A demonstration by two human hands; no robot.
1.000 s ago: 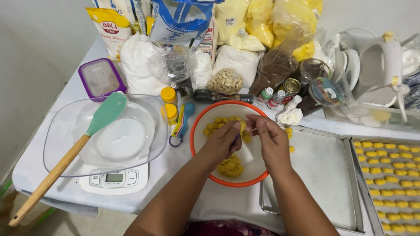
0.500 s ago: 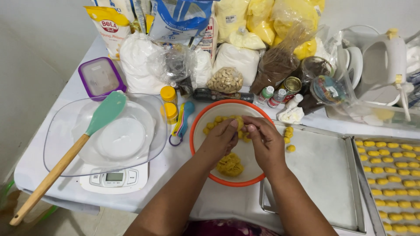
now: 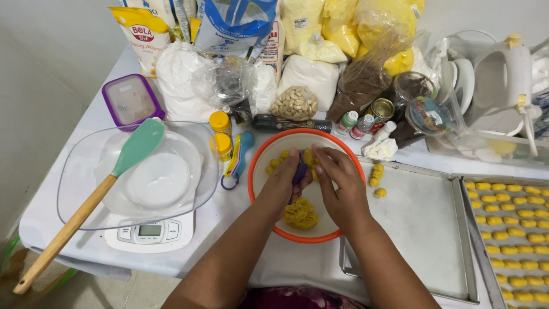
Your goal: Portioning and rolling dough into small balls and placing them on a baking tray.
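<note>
Two hands meet over the orange-rimmed bowl (image 3: 269,223): since a second ago they have drawn together, the left hand (image 3: 283,186) clenched on a small purple scoop (image 3: 299,171), the right hand (image 3: 337,183) pinching yellow dough (image 3: 309,157) against it. A dough lump (image 3: 301,214) lies nearer. Far behind stand a blue-and-white bag (image 3: 237,26), yellow bags (image 3: 366,28), a red-labelled yellow pouch (image 3: 137,37) far left, and a bag of cashews (image 3: 294,103).

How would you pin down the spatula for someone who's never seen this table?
Start at the big clear glass bowl sitting on the white kitchen scale at the table's left side. The spatula lies slanted across that bowl, its head resting inside the rim and its handle poking out past the table's near-left corner. It is the only long tool there: mint-green silicone head, plain wooden handle.
</note>
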